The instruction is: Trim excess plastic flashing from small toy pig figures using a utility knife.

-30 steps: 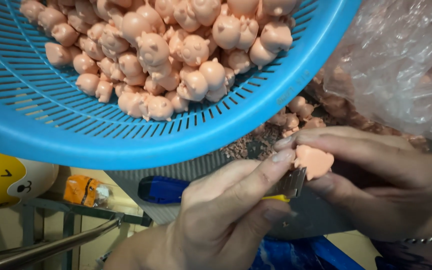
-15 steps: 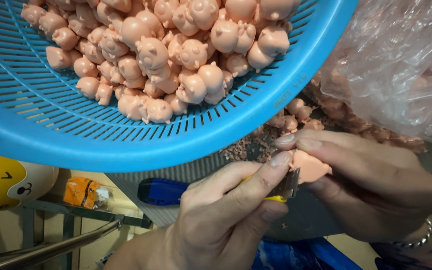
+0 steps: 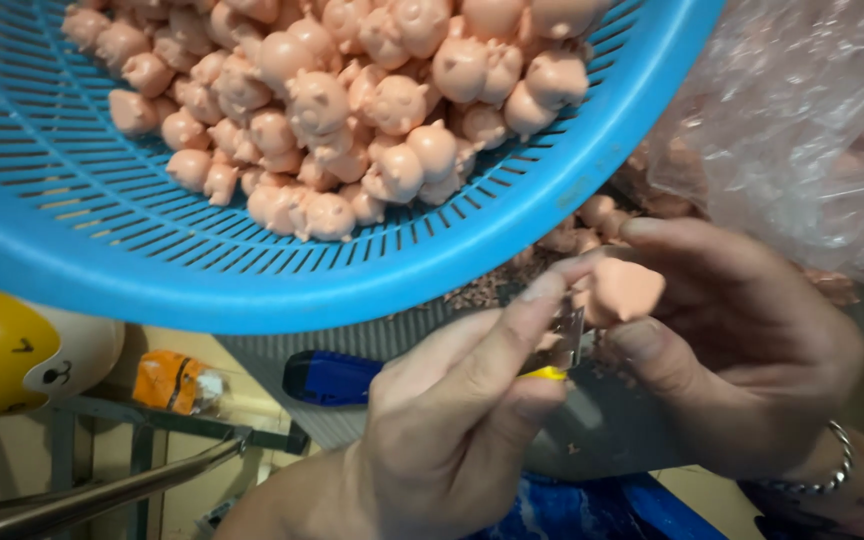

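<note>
Hands: two. Right hand [image 3: 752, 350] grip pinches one pink figure [image 3: 624, 290]; left hand [image 3: 452, 420] grip holds one blade [image 3: 564, 340] against it. One blue basket [image 3: 252, 280] at 11 o'clock, dozens of figures inside.

Blue perforated basket [image 3: 102, 250]: occupied the upper frame, heaped with small pink pig figurines [image 3: 352, 110].
Right hand [image 3: 742, 350]: gripped one pink figurine [image 3: 624, 290] between thumb and fingers; a beaded bracelet [image 3: 837, 460] sat at the wrist.
Left hand [image 3: 452, 430]: pinched a small metal blade [image 3: 567, 335] with a yellow part below it, its edge touching the held figurine.
Clear plastic bag [image 3: 812, 120]: at upper right, with more pink pieces [image 3: 592, 225] lying loose under the basket rim, beside brownish trimmings [image 3: 482, 292].
Yellow and white rounded toy [image 3: 12, 350]: at far left.
Orange wrapped item [image 3: 177, 382] and dark blue object [image 3: 330, 378]: lay below the basket.
</note>
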